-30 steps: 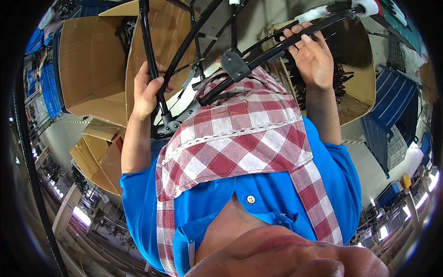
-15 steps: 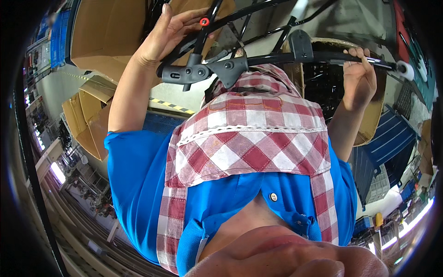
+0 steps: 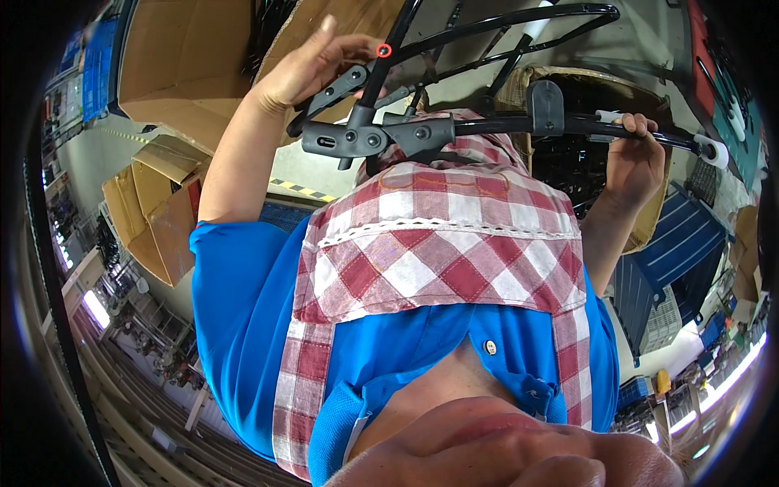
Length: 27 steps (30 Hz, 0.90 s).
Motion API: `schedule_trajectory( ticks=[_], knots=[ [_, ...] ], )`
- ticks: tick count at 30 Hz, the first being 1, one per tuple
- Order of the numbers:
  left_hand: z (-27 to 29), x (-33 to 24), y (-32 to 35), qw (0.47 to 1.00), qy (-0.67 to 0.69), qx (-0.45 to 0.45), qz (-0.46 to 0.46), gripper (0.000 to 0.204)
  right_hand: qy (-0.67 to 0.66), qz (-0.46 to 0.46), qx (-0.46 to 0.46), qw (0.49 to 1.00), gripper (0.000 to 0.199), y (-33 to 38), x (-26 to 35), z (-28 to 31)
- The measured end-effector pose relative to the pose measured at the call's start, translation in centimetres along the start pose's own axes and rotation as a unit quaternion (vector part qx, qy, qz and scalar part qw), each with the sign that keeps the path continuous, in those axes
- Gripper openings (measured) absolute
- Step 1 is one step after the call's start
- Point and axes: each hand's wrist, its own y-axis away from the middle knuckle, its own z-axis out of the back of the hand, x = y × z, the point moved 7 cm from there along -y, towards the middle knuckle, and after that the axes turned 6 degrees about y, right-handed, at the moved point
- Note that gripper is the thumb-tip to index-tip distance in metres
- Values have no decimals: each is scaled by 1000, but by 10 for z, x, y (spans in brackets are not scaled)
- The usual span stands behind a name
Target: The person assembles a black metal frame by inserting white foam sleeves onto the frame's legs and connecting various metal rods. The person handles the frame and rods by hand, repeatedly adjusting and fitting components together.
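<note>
A black tubular frame (image 3: 495,126) with grey-black plastic joints spans the space in front of my checked apron. My left hand (image 3: 304,69) is at its left end, beside a pivoting joint (image 3: 353,140). The thumb stands up apart and the fingers stretch out behind an upright tube with a red ring (image 3: 384,50); the fingertips are partly hidden. My right hand (image 3: 635,162) is closed around the long tube near its right end, where a white round end piece (image 3: 713,152) sits. A rounded black bracket (image 3: 545,108) is fixed on the same tube, between my hands.
A large cardboard box (image 3: 182,69) stands at the far left, with a smaller opened carton (image 3: 154,207) nearer. Behind the frame on the right is another carton (image 3: 649,223) holding dark parts. Dark blue plastic crates (image 3: 677,252) are to the right. Yellow-black tape (image 3: 300,189) marks the floor.
The frame has shifted slightly right and down on its left side, my left hand moving right with it. The joint piece beside the long tube has swung nearly in line with it. My right hand keeps its grip.
</note>
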Motion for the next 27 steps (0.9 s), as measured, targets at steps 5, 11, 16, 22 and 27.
schedule_trajectory(
  ticks=[5,11,16,22,27],
  knots=[
    [-11,1,6,989,-142,9,47,52,8,9,-12,1000,18,9,5,2],
    [-13,-2,4,977,-210,-9,46,38,49,41,-23,998,19,17,12,0],
    [17,-17,-16,971,-195,-122,-60,48,99,68,12,993,24,20,18,-30],
    [-10,-56,-80,972,48,-182,-140,40,165,94,124,974,30,12,25,-80],
    [-16,-47,-90,952,170,-215,-133,32,231,129,171,949,31,14,43,-104]
  ],
)
